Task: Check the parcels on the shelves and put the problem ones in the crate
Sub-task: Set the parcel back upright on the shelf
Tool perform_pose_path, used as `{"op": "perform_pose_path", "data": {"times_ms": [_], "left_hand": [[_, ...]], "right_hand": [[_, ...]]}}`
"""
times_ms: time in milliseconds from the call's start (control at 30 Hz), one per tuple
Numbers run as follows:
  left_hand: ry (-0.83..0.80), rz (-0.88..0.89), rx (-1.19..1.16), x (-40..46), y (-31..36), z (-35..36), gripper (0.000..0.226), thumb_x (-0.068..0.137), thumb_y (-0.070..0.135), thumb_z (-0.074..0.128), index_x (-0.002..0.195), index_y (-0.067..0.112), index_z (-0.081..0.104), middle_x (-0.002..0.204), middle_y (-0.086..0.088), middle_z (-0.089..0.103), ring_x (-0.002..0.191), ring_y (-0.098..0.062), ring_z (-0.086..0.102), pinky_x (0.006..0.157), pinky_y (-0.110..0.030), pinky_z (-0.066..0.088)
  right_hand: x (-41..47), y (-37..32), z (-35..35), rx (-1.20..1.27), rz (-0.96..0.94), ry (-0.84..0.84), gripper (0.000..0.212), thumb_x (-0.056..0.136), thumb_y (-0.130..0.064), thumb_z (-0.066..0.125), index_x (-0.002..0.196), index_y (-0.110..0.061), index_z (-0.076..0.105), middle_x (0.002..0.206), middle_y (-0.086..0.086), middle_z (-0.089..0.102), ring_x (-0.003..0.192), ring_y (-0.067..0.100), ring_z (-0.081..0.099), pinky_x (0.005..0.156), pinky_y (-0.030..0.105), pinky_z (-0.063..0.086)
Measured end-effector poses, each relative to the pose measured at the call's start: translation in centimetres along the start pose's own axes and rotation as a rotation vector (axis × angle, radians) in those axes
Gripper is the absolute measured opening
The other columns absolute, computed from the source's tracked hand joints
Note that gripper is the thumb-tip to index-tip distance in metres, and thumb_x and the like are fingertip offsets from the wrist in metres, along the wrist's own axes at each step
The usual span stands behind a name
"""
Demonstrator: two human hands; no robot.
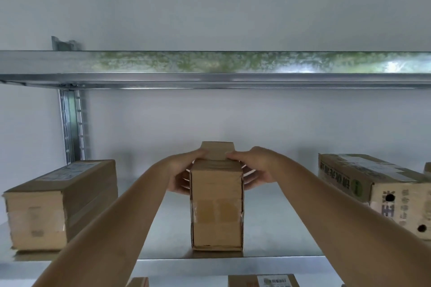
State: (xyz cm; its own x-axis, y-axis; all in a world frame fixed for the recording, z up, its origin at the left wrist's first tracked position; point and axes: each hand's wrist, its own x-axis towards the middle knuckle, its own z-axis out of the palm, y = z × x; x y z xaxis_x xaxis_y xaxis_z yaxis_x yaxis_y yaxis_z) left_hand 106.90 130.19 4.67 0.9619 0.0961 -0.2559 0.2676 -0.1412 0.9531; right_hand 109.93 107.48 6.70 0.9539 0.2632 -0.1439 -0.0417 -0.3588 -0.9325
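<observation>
A small brown cardboard parcel (217, 205) stands on the metal shelf (268, 223) in the middle of the view, its taped end facing me. A top flap at its far end sticks up open. My left hand (182, 173) grips the parcel's left side near the top, fingers curled round it. My right hand (254, 165) grips the right side, thumb on the top edge by the flap. No crate is in view.
A long brown parcel (60, 202) with a label lies at the left. A printed carton (377, 189) with round holes sits at the right. A steel beam (210, 70) crosses overhead. More parcels (263, 281) show on the shelf below.
</observation>
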Motion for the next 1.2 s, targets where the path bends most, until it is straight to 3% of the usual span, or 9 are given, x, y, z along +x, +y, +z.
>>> {"op": "perform_pose_path", "data": {"times_ms": [100,333,567,667,767,867,1000,1100,1200], "left_hand": [[-0.001,-0.023,-0.01,0.1,0.0,-0.4,0.086,0.057,0.051,0.098,0.126,0.007,0.07,0.117,-0.02,0.076,0.106,-0.036,0.075,0.095,-0.054,0.06],[0.012,-0.05,-0.002,0.8,0.5,-0.2,0.073,0.073,0.054,0.089,0.126,0.006,0.069,0.12,-0.02,0.075,0.106,-0.037,0.075,0.092,-0.056,0.06],[0.023,-0.053,0.025,0.8,0.9,-0.4,0.069,0.072,0.044,0.093,0.124,0.004,0.07,0.122,-0.018,0.074,0.107,-0.033,0.075,0.09,-0.053,0.062],[0.025,-0.045,0.036,1.1,1.1,-0.5,0.065,0.074,0.04,0.092,0.124,0.005,0.071,0.121,-0.017,0.075,0.108,-0.032,0.075,0.093,-0.053,0.061],[0.029,-0.034,0.055,1.0,1.2,-0.2,0.058,0.078,0.037,0.09,0.123,0.005,0.072,0.121,-0.016,0.075,0.109,-0.03,0.075,0.095,-0.051,0.061],[0.029,-0.016,0.05,1.0,1.2,0.0,0.048,0.082,0.034,0.086,0.12,0.007,0.073,0.112,-0.014,0.078,0.098,-0.027,0.078,0.082,-0.044,0.065],[0.002,-0.017,0.034,0.9,1.1,0.1,0.043,0.085,0.034,0.084,0.118,0.008,0.072,0.098,-0.011,0.08,0.077,-0.023,0.078,0.063,-0.037,0.064],[-0.007,-0.015,0.008,1.0,0.8,0.0,0.05,0.083,0.038,0.085,0.12,0.009,0.072,0.105,-0.012,0.08,0.084,-0.024,0.078,0.068,-0.038,0.065],[-0.008,0.013,-0.03,0.8,0.1,0.1,0.066,0.073,0.048,0.091,0.125,0.011,0.071,0.115,-0.015,0.077,0.105,-0.029,0.076,0.086,-0.046,0.064]], "right_hand": [[0.4,-0.1,0.5,-0.012,0.065,-0.048,0.071,0.089,-0.052,0.076,0.128,0.005,0.059,0.12,0.027,0.067,0.097,0.041,0.074,0.075,0.048,0.065],[0.8,-0.3,0.2,-0.019,0.106,-0.103,0.072,0.089,-0.048,0.077,0.129,0.009,0.058,0.121,0.029,0.068,0.097,0.041,0.075,0.072,0.046,0.066],[1.1,-0.1,0.0,0.002,0.101,-0.137,0.07,0.089,-0.041,0.079,0.133,0.009,0.057,0.124,0.028,0.067,0.095,0.038,0.075,0.066,0.042,0.066],[0.8,-0.3,0.2,0.018,0.07,-0.148,0.06,0.092,-0.034,0.077,0.132,0.007,0.058,0.123,0.026,0.067,0.088,0.035,0.076,0.062,0.041,0.065],[0.5,-0.4,0.2,0.046,0.055,-0.156,0.043,0.096,-0.026,0.074,0.123,0.005,0.062,0.107,0.025,0.072,0.07,0.031,0.077,0.055,0.039,0.063],[0.8,-0.4,0.2,0.032,0.047,-0.143,0.034,0.097,-0.025,0.072,0.113,0.004,0.066,0.086,0.019,0.075,0.067,0.028,0.076,0.06,0.039,0.065],[1.1,-0.4,0.3,0.013,0.05,-0.13,0.035,0.097,-0.027,0.072,0.111,0.005,0.067,0.084,0.018,0.077,0.071,0.027,0.076,0.069,0.038,0.066],[1.2,-0.1,0.2,0.024,0.042,-0.116,0.047,0.094,-0.032,0.075,0.119,0.007,0.066,0.101,0.022,0.076,0.076,0.03,0.077,0.067,0.039,0.066],[1.4,0.7,0.2,0.034,0.029,-0.069,0.068,0.086,-0.046,0.08,0.125,0.007,0.063,0.109,0.025,0.075,0.082,0.032,0.078,0.073,0.042,0.066]]}}
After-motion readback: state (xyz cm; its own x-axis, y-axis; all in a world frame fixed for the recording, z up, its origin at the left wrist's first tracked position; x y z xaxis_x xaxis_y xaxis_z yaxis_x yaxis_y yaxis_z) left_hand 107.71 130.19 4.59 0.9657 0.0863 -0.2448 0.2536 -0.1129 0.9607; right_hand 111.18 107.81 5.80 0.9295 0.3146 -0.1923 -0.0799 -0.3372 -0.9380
